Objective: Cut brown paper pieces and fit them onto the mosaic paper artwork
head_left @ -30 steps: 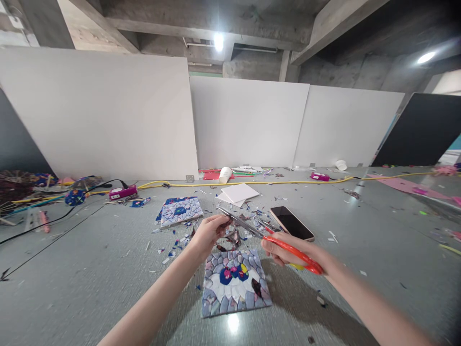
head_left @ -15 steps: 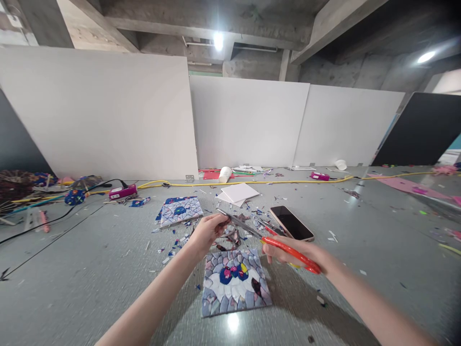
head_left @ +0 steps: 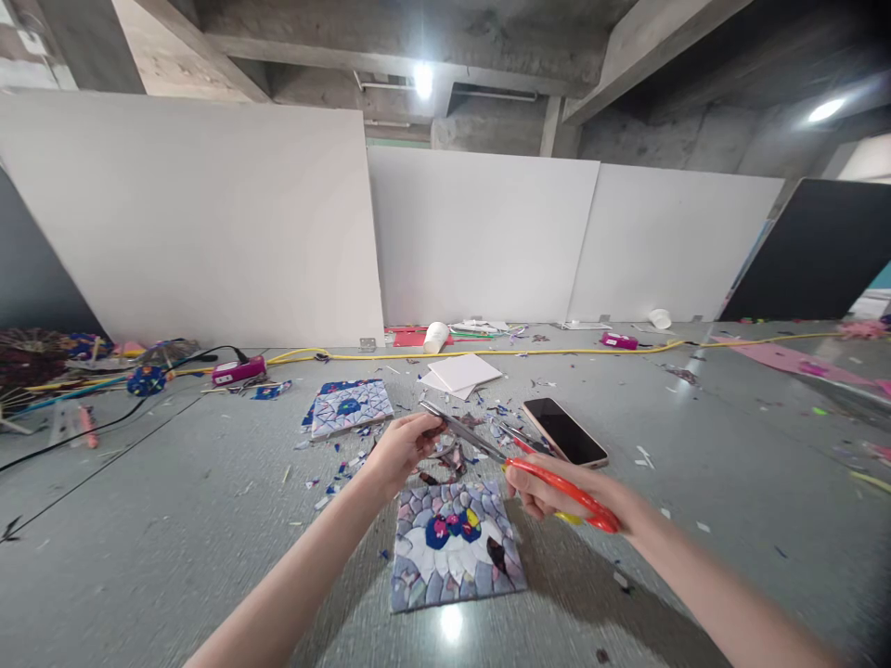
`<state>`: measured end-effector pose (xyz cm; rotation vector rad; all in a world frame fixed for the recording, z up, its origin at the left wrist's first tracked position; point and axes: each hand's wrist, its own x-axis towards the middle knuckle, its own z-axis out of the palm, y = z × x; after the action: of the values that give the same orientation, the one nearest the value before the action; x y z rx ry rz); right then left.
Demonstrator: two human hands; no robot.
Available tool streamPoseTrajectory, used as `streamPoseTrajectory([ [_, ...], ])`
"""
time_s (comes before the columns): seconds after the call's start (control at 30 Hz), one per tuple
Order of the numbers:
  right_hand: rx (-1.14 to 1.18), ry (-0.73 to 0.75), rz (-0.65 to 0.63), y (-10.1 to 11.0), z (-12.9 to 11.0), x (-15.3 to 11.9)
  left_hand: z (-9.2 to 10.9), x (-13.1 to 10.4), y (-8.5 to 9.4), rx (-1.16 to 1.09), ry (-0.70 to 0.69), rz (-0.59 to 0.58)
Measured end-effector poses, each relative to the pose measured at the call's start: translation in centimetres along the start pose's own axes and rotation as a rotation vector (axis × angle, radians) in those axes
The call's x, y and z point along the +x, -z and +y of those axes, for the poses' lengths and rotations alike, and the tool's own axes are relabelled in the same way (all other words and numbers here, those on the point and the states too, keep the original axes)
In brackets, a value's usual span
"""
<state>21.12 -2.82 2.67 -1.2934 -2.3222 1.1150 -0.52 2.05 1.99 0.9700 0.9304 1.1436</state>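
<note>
Red-handled scissors [head_left: 561, 487] are in my right hand [head_left: 557, 482], their blades pointing up and left. My left hand [head_left: 410, 443] pinches beside the blade tips; what its fingers hold is too small to make out. Below both hands lies a square mosaic panel [head_left: 456, 575] of grey, pink and white fabric pieces, with blue shapes at its centre and a dark scrap on its right part. Dark fabric scraps [head_left: 456, 459] lie between the hands, above the panel.
A blue-and-white mosaic panel [head_left: 352, 408] lies at the left. A phone [head_left: 565, 431] rests right of the scissors. White cards [head_left: 463, 371], a paper cup [head_left: 435, 338] and a yellow cable [head_left: 487, 353] lie farther back, before white boards. Small clippings are scattered around.
The fingers of my right hand have shifted slightly on the scissors' handles, and the blades look a little closer together. My left hand has barely moved.
</note>
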Motion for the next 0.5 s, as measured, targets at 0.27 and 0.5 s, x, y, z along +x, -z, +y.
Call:
streamPoseTrajectory([
  [0.27, 0.019, 0.006, 0.006, -0.1, 1.0, 0.3, 0.1, 0.1, 0.2, 0.021, 0.006, -0.016],
  [0.5, 0.067, -0.024, -0.008, -0.1, 1.8, 0.6, 0.1, 0.2, 0.6, 0.037, 0.016, -0.056],
])
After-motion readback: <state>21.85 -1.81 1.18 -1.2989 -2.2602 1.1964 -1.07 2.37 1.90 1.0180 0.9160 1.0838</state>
